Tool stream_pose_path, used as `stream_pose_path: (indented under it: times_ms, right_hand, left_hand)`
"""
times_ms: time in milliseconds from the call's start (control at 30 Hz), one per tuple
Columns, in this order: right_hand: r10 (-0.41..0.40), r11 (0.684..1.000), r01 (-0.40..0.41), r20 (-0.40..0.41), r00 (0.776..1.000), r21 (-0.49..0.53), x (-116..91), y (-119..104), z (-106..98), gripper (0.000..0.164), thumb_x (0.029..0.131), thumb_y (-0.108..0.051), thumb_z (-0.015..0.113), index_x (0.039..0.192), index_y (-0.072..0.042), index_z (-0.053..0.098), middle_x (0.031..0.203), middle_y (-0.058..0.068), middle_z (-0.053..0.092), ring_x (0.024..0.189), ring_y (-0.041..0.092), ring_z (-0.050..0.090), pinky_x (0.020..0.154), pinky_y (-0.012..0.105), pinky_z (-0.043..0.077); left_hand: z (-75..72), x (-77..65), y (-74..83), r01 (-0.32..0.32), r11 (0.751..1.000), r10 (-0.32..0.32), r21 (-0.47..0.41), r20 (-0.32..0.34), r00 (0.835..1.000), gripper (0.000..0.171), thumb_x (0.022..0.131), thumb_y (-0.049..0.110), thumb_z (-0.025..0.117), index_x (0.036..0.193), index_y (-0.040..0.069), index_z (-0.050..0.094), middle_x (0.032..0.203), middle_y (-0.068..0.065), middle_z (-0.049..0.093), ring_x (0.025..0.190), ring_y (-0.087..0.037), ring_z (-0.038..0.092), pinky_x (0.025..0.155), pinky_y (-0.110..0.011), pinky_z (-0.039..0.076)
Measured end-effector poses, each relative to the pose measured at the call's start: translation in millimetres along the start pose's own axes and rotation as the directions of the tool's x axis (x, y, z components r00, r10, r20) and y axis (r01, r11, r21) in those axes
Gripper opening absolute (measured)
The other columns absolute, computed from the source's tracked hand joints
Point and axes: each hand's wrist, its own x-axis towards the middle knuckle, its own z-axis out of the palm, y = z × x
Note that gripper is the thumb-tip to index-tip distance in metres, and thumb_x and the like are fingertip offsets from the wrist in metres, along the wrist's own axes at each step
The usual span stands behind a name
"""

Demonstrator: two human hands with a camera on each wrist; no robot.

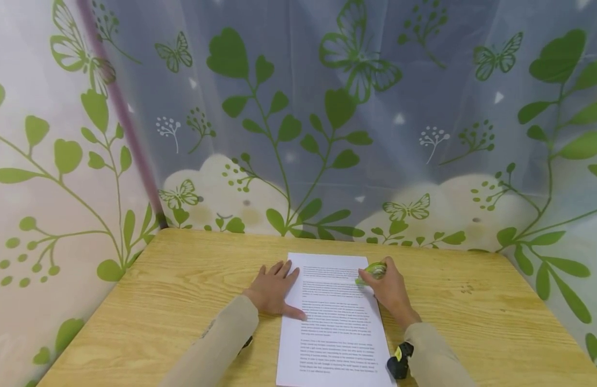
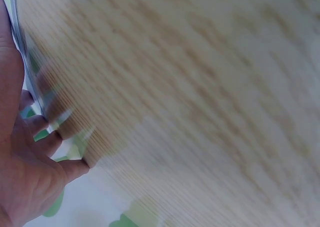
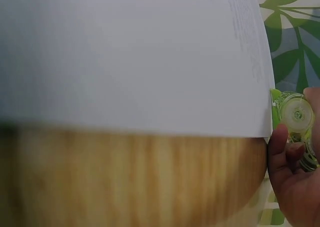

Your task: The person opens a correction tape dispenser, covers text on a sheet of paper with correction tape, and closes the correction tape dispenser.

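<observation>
A white printed sheet (image 1: 334,329), apparently on top of a stack whose thickness I cannot tell, lies lengthwise on the wooden table. My left hand (image 1: 273,290) rests with spread fingers across its upper left edge, the thumb over the text. In the left wrist view that hand (image 2: 32,179) shows at the left side. Thumb and fingers of my right hand (image 1: 391,290) grip a green see-through correction tape (image 1: 375,270) at the sheet's upper right. Its round spool shows in the right wrist view, where the correction tape (image 3: 297,113) has its tip at the paper (image 3: 150,62).
The wood-grain table (image 1: 182,279) spreads to both sides of the paper. Behind it and at the sides hangs a curtain (image 1: 298,134) with green leaves and butterflies. A black wrist device (image 1: 400,361) sits at the right cuff, near the paper's right edge.
</observation>
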Motion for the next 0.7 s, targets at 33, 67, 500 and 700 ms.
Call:
stream_pose_path:
  times_ms: [33,67,500,700]
  right_hand:
    - [-0.001,1.0,0.001,-0.002,1.0,-0.003,-0.1,0.5,-0.3,0.049,0.088,-0.037,0.069,0.108,-0.003,0.04,0.094,0.015,0.054,0.075,0.022,0.053,0.059,0.031,0.045]
    - [-0.004,1.0,0.004,-0.005,1.0,-0.007,-0.2,1.0,-0.6,0.049,0.088,-0.037,0.069,0.108,-0.003,0.04,0.094,0.015,0.054,0.075,0.022,0.052,0.059,0.031,0.044]
    - [0.012,0.998,-0.011,-0.013,1.0,0.061,-0.8,4.0,-4.0,0.047,0.088,-0.032,0.07,0.107,-0.003,0.039,0.092,0.016,0.055,0.061,0.018,0.055,0.051,0.029,0.049]
    - [0.021,0.997,-0.019,-0.019,1.0,0.068,-1.0,5.5,-4.7,0.046,0.089,-0.031,0.069,0.108,-0.003,0.039,0.091,0.015,0.055,0.056,0.017,0.057,0.05,0.028,0.048]
  left_hand:
    - [0.7,0.3,-0.3,0.001,1.0,-0.001,0.002,0.003,1.0,0.119,0.065,0.09,0.045,0.153,0.013,0.024,0.156,-0.014,0.018,0.142,-0.034,0.018,0.106,-0.061,0.021]
    - [1.0,0.3,-0.5,0.001,1.0,-0.001,0.003,0.004,1.0,0.119,0.064,0.09,0.044,0.153,0.013,0.024,0.157,-0.014,0.018,0.142,-0.034,0.018,0.106,-0.061,0.021]
    - [2.0,0.9,-0.5,-0.004,1.0,0.004,0.007,0.003,1.0,0.119,0.064,0.09,0.044,0.153,0.013,0.024,0.156,-0.014,0.019,0.141,-0.034,0.018,0.105,-0.061,0.021]
    - [1.5,-0.3,-0.9,-0.012,1.0,0.012,0.0,-0.011,1.0,0.118,0.066,0.089,0.045,0.152,0.013,0.025,0.156,-0.015,0.019,0.141,-0.035,0.019,0.105,-0.062,0.021]
